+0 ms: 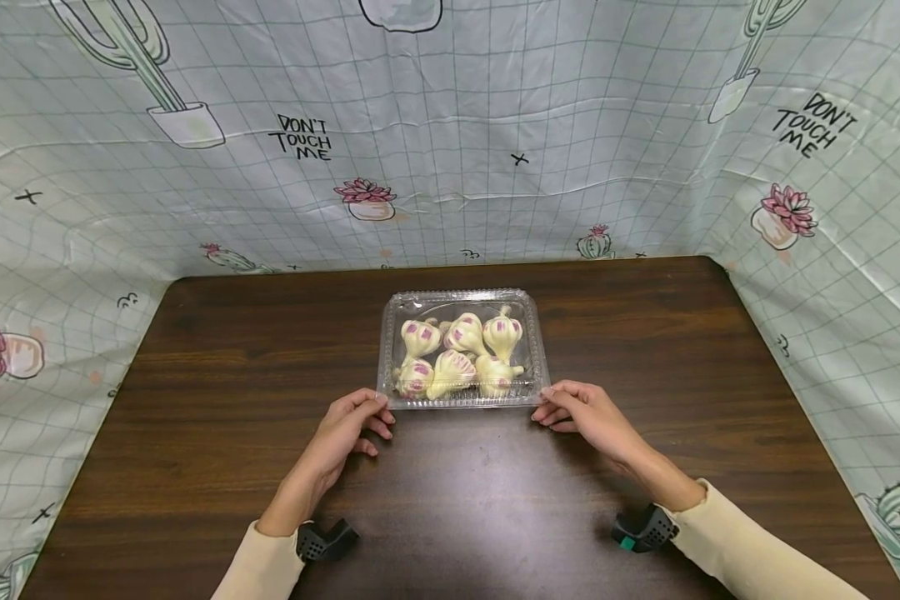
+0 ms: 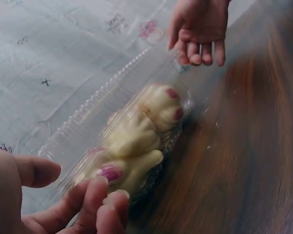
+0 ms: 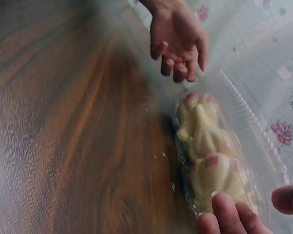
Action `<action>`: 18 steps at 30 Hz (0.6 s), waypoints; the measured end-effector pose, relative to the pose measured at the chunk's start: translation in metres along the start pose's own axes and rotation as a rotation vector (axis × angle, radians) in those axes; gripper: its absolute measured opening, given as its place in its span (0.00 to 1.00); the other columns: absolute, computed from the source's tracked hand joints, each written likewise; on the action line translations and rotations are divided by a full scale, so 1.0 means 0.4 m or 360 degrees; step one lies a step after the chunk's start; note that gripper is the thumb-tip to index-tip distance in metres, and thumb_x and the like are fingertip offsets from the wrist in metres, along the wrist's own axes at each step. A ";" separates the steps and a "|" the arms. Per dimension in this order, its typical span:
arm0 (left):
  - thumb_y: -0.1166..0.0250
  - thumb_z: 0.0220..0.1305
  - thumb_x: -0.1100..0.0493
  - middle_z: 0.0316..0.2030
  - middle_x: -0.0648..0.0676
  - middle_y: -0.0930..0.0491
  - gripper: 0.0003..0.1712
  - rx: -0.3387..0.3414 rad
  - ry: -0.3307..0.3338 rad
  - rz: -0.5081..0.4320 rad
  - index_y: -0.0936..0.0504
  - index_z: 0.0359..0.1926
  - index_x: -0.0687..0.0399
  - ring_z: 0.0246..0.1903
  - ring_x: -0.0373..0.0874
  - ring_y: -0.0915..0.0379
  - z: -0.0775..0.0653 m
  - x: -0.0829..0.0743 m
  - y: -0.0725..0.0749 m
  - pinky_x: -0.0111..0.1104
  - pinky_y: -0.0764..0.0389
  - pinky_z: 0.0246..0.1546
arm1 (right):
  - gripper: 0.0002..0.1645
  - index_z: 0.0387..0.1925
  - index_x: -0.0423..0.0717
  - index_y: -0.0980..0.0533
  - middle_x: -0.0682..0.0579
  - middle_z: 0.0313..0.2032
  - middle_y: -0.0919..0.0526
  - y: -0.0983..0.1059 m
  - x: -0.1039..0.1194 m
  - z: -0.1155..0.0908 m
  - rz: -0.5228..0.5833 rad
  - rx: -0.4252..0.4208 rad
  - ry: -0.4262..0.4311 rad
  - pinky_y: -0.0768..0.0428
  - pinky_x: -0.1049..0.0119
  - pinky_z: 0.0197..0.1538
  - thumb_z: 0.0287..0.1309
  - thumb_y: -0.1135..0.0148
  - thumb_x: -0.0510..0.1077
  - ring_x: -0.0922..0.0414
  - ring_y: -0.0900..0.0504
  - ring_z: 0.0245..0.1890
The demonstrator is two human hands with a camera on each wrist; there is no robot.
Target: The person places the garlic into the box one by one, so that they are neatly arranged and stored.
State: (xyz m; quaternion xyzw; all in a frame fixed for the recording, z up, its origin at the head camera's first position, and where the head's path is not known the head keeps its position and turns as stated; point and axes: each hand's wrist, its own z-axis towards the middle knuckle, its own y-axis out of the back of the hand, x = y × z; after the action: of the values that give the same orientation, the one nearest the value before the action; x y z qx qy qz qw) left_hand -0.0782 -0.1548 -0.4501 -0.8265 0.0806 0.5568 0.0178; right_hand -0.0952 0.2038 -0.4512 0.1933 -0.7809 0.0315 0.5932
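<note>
A clear plastic clamshell container (image 1: 461, 298) lies on the table with several garlic bulbs (image 1: 453, 371) inside, cream-coloured with purple patches. The lid is over the bulbs; whether it is fastened I cannot tell. At the container's front left corner is my left hand (image 1: 348, 425), fingertips at the rim. My right hand (image 1: 581, 417) is at the front right corner in the same way. In both wrist views a gap shows between thumb and fingers, beside the garlic bulbs (image 2: 136, 131) in the left one and the garlic bulbs (image 3: 210, 156) in the right one.
The dark wooden table (image 1: 232, 358) extends around the container on every side. A pale grid-patterned cloth (image 1: 450, 125) with cactus drawings hangs behind the table and along both sides. Dark bands, the left band (image 1: 322, 542) and the right band (image 1: 645, 529), circle the wrists.
</note>
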 end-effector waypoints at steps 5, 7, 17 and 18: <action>0.47 0.84 0.51 0.37 0.53 0.19 0.20 0.0071 0.0019 0.0084 0.21 0.49 0.67 0.33 0.43 0.21 -0.001 0.000 0.012 0.30 0.18 0.25 | 0.19 0.53 0.30 0.21 0.45 0.42 0.11 0.021 0.002 -0.002 -0.0116 -0.0065 0.0033 0.13 0.63 0.52 0.82 0.47 0.45 0.55 0.13 0.45; 0.49 0.85 0.49 0.38 0.53 0.19 0.23 0.0085 0.0031 0.0097 0.21 0.51 0.67 0.33 0.43 0.20 -0.002 0.002 0.018 0.31 0.17 0.25 | 0.19 0.53 0.30 0.20 0.44 0.43 0.11 0.031 0.004 -0.003 -0.0151 -0.0098 0.0052 0.13 0.64 0.52 0.82 0.47 0.44 0.55 0.13 0.45; 0.50 0.85 0.47 0.40 0.54 0.20 0.26 -0.0008 -0.0002 0.0120 0.22 0.53 0.68 0.35 0.44 0.20 -0.007 0.000 0.076 0.32 0.16 0.29 | 0.19 0.51 0.34 0.17 0.45 0.41 0.09 0.112 0.006 -0.004 -0.0467 -0.0348 0.0178 0.14 0.69 0.47 0.81 0.44 0.47 0.54 0.11 0.43; 0.50 0.85 0.47 0.40 0.54 0.20 0.26 -0.0018 -0.0010 0.0126 0.22 0.53 0.69 0.35 0.44 0.20 -0.008 -0.003 0.082 0.32 0.16 0.29 | 0.19 0.51 0.34 0.17 0.45 0.41 0.09 0.121 0.006 -0.003 -0.0497 -0.0376 0.0200 0.14 0.70 0.46 0.81 0.44 0.47 0.55 0.11 0.41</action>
State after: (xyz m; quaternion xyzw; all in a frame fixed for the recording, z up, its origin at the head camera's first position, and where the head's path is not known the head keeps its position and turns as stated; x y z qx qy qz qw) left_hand -0.0807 -0.1876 -0.4460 -0.8210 0.1099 0.5601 -0.0086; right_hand -0.1109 0.2481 -0.4399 0.2387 -0.7011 -0.1406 0.6571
